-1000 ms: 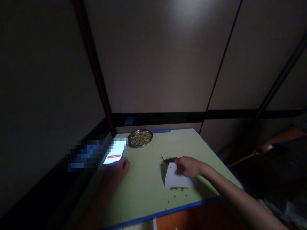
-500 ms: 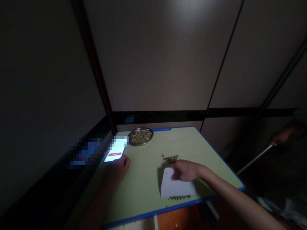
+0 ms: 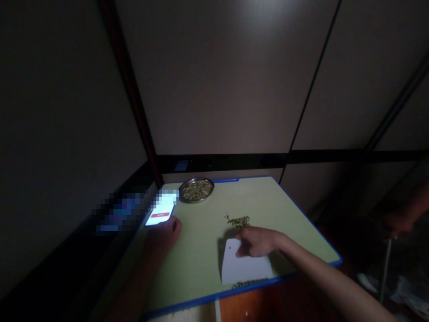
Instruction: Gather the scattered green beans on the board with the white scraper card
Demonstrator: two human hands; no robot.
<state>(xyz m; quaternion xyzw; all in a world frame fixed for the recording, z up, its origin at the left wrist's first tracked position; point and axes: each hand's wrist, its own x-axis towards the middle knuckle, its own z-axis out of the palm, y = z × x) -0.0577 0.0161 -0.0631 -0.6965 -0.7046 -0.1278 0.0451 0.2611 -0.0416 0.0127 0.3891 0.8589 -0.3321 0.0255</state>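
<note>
My right hand (image 3: 258, 241) grips a white, flat plastic scraper (image 3: 246, 268) with a small hole near one corner. The scraper stands tilted on the light-green tabletop (image 3: 197, 259). Along its near edge lies a line of small green beans or seeds (image 3: 250, 283), close to the table's blue rim. A second scatter of green beans (image 3: 239, 221) lies just beyond my fingers. My left hand (image 3: 169, 230) rests curled into a loose fist on the table's left side, beside the lower end of a lit phone (image 3: 161, 212); nothing shows in it.
A round metal tray (image 3: 182, 197) with green beans spread in it stands at the far left. Below the near edge is an orange-brown surface (image 3: 246, 308). At right, another person's hand (image 3: 398, 223) holds a stick (image 3: 385, 273). Dark panels (image 3: 217, 89) rise behind the table.
My right hand has drawn the scraper slightly toward the near edge, with the line of beans moving along. The other person's stick has swung more upright. My left hand stays put.
</note>
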